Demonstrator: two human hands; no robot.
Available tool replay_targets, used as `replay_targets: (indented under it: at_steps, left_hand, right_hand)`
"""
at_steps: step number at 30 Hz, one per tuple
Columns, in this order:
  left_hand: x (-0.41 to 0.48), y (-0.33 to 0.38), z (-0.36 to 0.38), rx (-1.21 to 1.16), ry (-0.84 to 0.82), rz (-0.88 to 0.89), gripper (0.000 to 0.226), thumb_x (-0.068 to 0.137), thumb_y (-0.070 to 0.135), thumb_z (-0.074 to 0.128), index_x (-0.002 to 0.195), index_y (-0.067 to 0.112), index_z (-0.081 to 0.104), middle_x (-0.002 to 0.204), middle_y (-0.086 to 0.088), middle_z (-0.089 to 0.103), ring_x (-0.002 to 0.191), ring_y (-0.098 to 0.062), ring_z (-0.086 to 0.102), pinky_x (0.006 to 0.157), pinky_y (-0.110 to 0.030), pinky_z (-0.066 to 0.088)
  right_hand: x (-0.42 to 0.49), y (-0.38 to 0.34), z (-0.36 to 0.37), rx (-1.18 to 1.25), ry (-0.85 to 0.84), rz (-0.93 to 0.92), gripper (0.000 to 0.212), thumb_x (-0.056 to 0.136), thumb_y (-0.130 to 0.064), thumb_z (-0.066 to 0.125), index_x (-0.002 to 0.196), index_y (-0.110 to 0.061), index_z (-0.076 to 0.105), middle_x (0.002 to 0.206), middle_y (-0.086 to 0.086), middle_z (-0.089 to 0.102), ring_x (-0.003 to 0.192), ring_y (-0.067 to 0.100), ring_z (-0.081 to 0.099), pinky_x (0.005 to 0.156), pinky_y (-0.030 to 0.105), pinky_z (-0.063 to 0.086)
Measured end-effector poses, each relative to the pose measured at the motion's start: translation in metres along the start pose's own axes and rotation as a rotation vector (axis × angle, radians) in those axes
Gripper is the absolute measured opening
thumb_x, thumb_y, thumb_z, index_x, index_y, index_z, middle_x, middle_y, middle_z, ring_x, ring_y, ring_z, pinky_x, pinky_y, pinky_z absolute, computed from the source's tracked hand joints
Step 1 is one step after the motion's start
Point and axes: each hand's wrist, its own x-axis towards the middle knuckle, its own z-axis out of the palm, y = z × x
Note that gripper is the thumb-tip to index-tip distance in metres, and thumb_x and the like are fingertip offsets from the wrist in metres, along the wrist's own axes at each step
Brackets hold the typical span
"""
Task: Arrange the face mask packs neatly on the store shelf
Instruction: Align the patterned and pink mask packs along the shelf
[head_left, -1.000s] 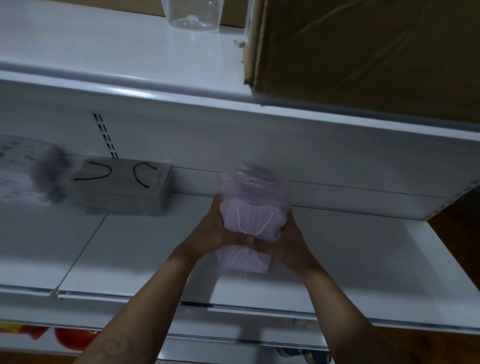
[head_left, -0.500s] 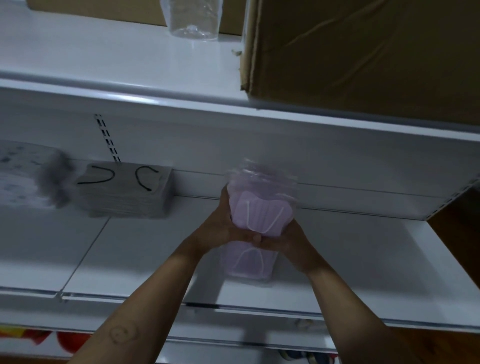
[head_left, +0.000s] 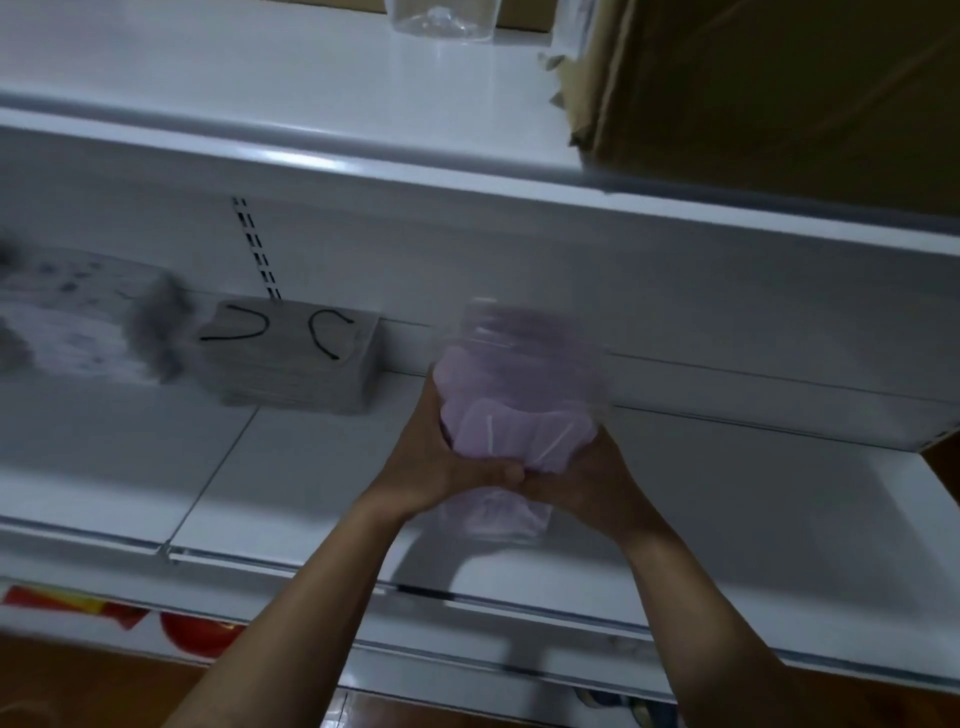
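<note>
Holding the purple mask pack (head_left: 514, 410) over the shelf (head_left: 737, 499) with left hand (head_left: 441, 462) and right hand (head_left: 589, 480) curled round it; next, probably, laying it flat beside the grey pack (head_left: 296, 364).

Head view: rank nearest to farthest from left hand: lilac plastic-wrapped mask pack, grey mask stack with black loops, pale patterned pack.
From the left hand:
1. The lilac plastic-wrapped mask pack, held in it, centre.
2. The grey mask stack with black loops, on the shelf, leftward.
3. The pale patterned pack, far left, blurred.
</note>
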Motion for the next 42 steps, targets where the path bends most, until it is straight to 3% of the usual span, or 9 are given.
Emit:
replay_targets:
  at_steps: [3, 5, 7, 11, 16, 25, 33, 38, 42]
  left_hand:
    - [-0.004, -0.01, 0.003, 0.045, -0.02, -0.063, 0.12, 0.038, 0.047, 0.095, 0.139, 0.008, 0.043, 0.135, -0.006, 0.056, 0.123, -0.016, 0.057, 0.098, -0.03, 0.052]
    - [-0.002, -0.013, 0.005, 0.068, -0.039, -0.067, 0.122, 0.04, 0.057, 0.094, 0.139, 0.008, 0.044, 0.135, -0.006, 0.056, 0.124, -0.018, 0.056, 0.1, -0.035, 0.052]
    - [0.002, -0.014, 0.004, 0.056, -0.042, -0.066, 0.112, 0.046, 0.044, 0.097, 0.14, 0.015, 0.042, 0.129, 0.005, 0.058, 0.117, -0.006, 0.058, 0.098, -0.028, 0.051]
    - [0.004, -0.014, 0.004, -0.027, -0.022, -0.029, 0.099, 0.056, 0.013, 0.094, 0.131, 0.034, 0.032, 0.115, 0.027, 0.051, 0.097, 0.023, 0.053, 0.08, -0.002, 0.044]
    - [0.005, -0.01, -0.002, -0.169, 0.034, 0.029, 0.098, 0.047, 0.024, 0.093, 0.133, 0.015, 0.049, 0.124, 0.003, 0.061, 0.109, -0.003, 0.062, 0.082, -0.015, 0.052]
    - [0.011, -0.007, -0.01, -0.413, 0.001, -0.047, 0.09, 0.057, 0.023, 0.092, 0.134, 0.016, 0.047, 0.128, -0.011, 0.062, 0.116, -0.029, 0.062, 0.092, -0.056, 0.053]
    - [0.01, -0.005, -0.001, -0.567, -0.04, -0.101, 0.078, 0.061, 0.017, 0.086, 0.131, 0.012, 0.052, 0.125, -0.018, 0.063, 0.114, -0.035, 0.063, 0.092, -0.055, 0.053]
    - [0.003, -0.008, 0.009, -0.86, -0.009, -0.385, 0.061, 0.066, 0.017, 0.079, 0.122, 0.002, 0.061, 0.121, -0.033, 0.061, 0.108, -0.05, 0.061, 0.087, -0.067, 0.05]
    - [0.001, -0.006, 0.016, -1.013, 0.1, -0.588, 0.062, 0.069, 0.025, 0.079, 0.125, 0.003, 0.061, 0.122, -0.026, 0.064, 0.113, -0.045, 0.061, 0.097, -0.062, 0.047]
  right_hand:
    - [-0.004, 0.018, 0.011, -0.066, -0.031, 0.089, 0.087, 0.05, -0.031, 0.091, 0.123, -0.001, 0.055, 0.117, 0.009, 0.066, 0.101, -0.002, 0.063, 0.081, 0.011, 0.046]
    - [-0.005, 0.024, 0.016, -0.108, -0.007, 0.116, 0.073, 0.056, -0.008, 0.093, 0.118, -0.002, 0.055, 0.108, 0.002, 0.066, 0.092, -0.014, 0.061, 0.076, 0.005, 0.044]
    - [-0.004, 0.023, 0.02, -0.106, 0.017, 0.142, 0.065, 0.059, 0.007, 0.087, 0.114, -0.004, 0.055, 0.1, -0.008, 0.062, 0.084, -0.02, 0.059, 0.071, 0.002, 0.043]
    - [-0.001, 0.018, 0.027, -0.145, 0.067, 0.183, 0.083, 0.05, -0.018, 0.094, 0.122, -0.007, 0.055, 0.109, -0.003, 0.065, 0.097, -0.007, 0.062, 0.082, 0.017, 0.05]
    - [-0.001, 0.008, 0.04, -0.059, 0.142, 0.19, 0.095, 0.043, -0.032, 0.088, 0.129, -0.015, 0.051, 0.119, 0.002, 0.064, 0.11, 0.015, 0.062, 0.093, 0.034, 0.052]
    - [0.004, -0.005, 0.052, 0.058, 0.132, 0.128, 0.082, 0.056, -0.021, 0.084, 0.128, -0.015, 0.046, 0.115, -0.004, 0.064, 0.095, -0.003, 0.065, 0.07, 0.015, 0.052]
    - [0.004, -0.012, 0.046, 0.042, 0.119, 0.077, 0.079, 0.057, -0.025, 0.084, 0.127, -0.023, 0.047, 0.115, -0.013, 0.062, 0.098, -0.009, 0.062, 0.073, 0.011, 0.05]
    - [0.003, -0.015, 0.03, 0.087, -0.054, 0.168, 0.076, 0.062, -0.027, 0.082, 0.13, -0.027, 0.049, 0.115, -0.009, 0.066, 0.103, 0.005, 0.065, 0.079, 0.021, 0.053]
    - [-0.024, 0.002, 0.02, 0.531, 0.119, 0.228, 0.096, 0.047, -0.045, 0.091, 0.131, -0.021, 0.053, 0.117, 0.002, 0.069, 0.105, 0.018, 0.066, 0.08, 0.025, 0.055]
